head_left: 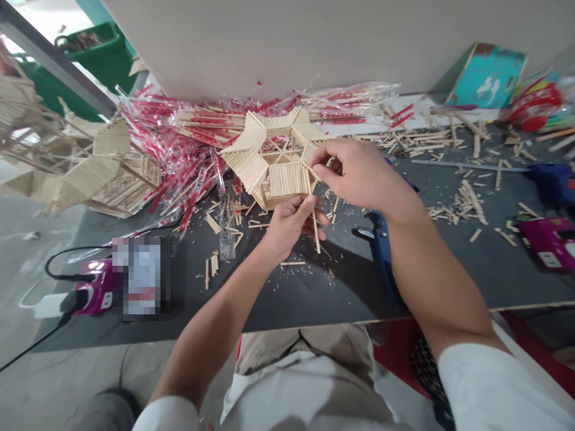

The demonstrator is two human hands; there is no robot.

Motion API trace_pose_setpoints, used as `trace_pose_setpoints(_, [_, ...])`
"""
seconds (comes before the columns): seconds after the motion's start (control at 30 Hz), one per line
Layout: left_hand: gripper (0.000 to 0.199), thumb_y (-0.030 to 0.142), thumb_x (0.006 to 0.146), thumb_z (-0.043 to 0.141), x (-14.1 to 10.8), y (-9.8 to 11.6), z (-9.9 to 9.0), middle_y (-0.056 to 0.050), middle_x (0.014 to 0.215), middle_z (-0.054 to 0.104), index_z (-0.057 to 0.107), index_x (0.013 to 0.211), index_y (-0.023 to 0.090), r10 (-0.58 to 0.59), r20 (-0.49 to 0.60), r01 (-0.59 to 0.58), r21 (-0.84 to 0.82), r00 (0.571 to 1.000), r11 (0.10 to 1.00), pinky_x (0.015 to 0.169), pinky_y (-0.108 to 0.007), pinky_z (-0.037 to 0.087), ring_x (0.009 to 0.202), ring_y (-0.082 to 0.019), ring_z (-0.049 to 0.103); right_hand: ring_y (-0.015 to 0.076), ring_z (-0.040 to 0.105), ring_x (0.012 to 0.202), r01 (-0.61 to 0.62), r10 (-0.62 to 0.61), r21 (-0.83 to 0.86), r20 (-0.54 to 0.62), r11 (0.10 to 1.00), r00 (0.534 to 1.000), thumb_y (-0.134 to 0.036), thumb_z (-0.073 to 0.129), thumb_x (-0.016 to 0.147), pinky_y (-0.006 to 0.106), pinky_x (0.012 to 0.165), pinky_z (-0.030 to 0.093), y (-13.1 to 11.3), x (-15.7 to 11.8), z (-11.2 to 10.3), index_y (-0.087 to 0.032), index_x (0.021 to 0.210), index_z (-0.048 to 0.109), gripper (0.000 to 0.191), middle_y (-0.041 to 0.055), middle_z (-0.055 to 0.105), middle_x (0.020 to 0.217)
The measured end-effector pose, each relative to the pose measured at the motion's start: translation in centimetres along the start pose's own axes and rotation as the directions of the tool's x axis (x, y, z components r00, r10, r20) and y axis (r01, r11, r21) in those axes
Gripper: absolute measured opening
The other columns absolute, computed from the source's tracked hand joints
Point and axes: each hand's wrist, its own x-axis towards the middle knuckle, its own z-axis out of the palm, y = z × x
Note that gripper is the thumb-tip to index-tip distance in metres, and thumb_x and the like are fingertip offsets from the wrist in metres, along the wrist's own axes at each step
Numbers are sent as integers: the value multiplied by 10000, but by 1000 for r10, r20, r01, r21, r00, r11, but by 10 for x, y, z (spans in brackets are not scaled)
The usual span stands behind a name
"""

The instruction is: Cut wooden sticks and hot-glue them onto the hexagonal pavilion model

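A star-shaped model made of thin wooden sticks (286, 181) rests above the dark table, with a six-sided opening at its middle. My left hand (290, 224) is closed below the model's near right edge. Between its thumb and fingers is a thin wooden stick (317, 236), which points down toward me. My right hand (348, 170) is at the right side of the model, thumb and forefinger pinched together against its edge. Whatever lies between those fingertips is too small to make out.
Blue-handled cutters (384, 257) lie beside my right forearm. Red-tipped sticks in plastic wrap (153, 131) pile up behind the model. A larger stick structure (90, 161) stands left. Purple power strips (96, 287) sit at both sides; a blue glue gun (550, 182) lies right. Stick scraps litter the table (287, 305).
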Motion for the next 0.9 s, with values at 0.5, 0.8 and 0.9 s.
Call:
trace_pose_setpoints(0.5, [310, 500, 1033, 629, -1, -3, 0, 2, 762, 718, 624, 1013, 190, -5, -30, 6, 32, 1000, 999, 552, -228, 553, 531, -97, 659, 234, 703, 888, -10, 10, -18, -10, 1000, 1000, -228, 583, 977, 370, 878, 516, -1, 0, 1, -191, 1069, 770, 212, 79, 782, 1024])
trace_pose_setpoints(0.8, [315, 500, 1022, 645, -1, -1, 0, -7, 767, 730, 639, 1019, 185, -22, -33, 23, 40, 999, 999, 543, -225, 549, 530, -95, 661, 255, 708, 922, -29, 30, -29, 13, 999, 999, -234, 586, 968, 386, 876, 525, -4, 0, -1, -194, 1107, 769, 234, 87, 787, 1034])
trace_pose_setpoints(0.9, [311, 487, 1015, 659, -2, -1, 0, -8, 761, 728, 643, 1020, 176, -16, -19, 17, 15, 1000, 1000, 536, -222, 547, 524, -97, 666, 242, 706, 915, -21, 21, -19, 2, 1000, 1000, -225, 579, 973, 370, 871, 517, -3, 0, 0, -186, 1082, 761, 216, 84, 780, 1024])
